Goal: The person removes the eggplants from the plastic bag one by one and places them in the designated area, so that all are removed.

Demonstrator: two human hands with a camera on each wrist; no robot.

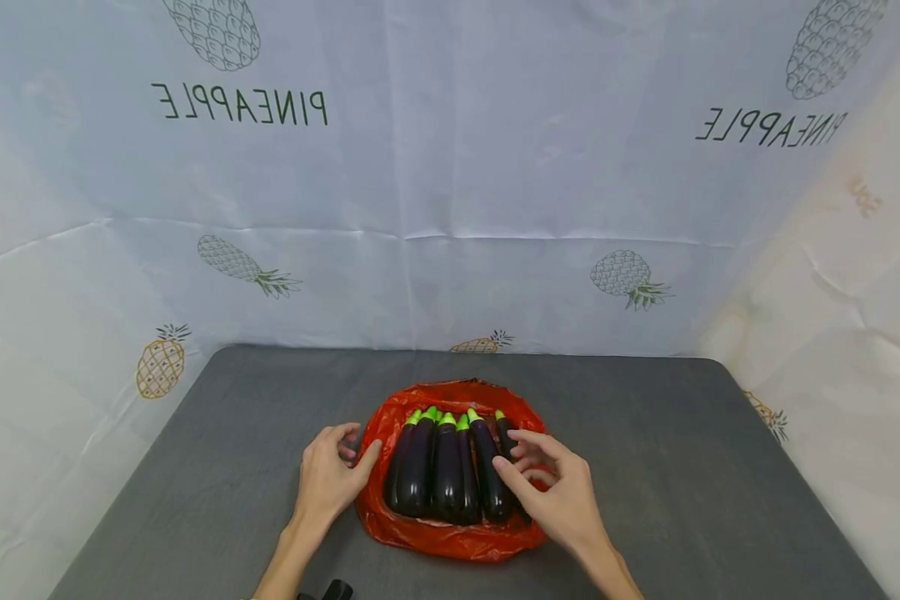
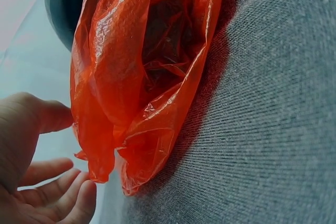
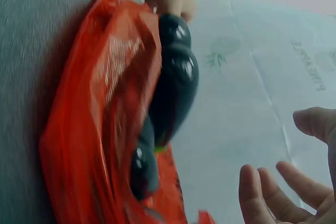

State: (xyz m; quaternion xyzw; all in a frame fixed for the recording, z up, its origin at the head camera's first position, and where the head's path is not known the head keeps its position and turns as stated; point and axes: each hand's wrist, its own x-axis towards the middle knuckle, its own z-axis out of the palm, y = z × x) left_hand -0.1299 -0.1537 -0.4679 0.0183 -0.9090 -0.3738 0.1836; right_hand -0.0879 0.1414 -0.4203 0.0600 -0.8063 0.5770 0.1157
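Several dark purple eggplants (image 1: pixel 447 475) with green caps lie side by side on a red plastic bag (image 1: pixel 450 546), caps pointing away from me. My left hand (image 1: pixel 332 471) is at the bag's left edge, fingers loosely bent; in the left wrist view its thumb (image 2: pixel 55 115) is by the crumpled red plastic, and whether it touches cannot be told. My right hand (image 1: pixel 558 487) hovers over the right-hand eggplants with thumb and fingers spread apart. In the right wrist view that hand (image 3: pixel 299 182) holds nothing and stands off from the eggplants (image 3: pixel 176 82).
A dark grey cloth-covered table (image 1: pixel 682 483) lies beneath the bag. Behind it hangs a pale curtain (image 1: pixel 495 167) printed with pineapples. A small black object (image 1: pixel 337 590) shows at the bottom edge, near my left forearm.
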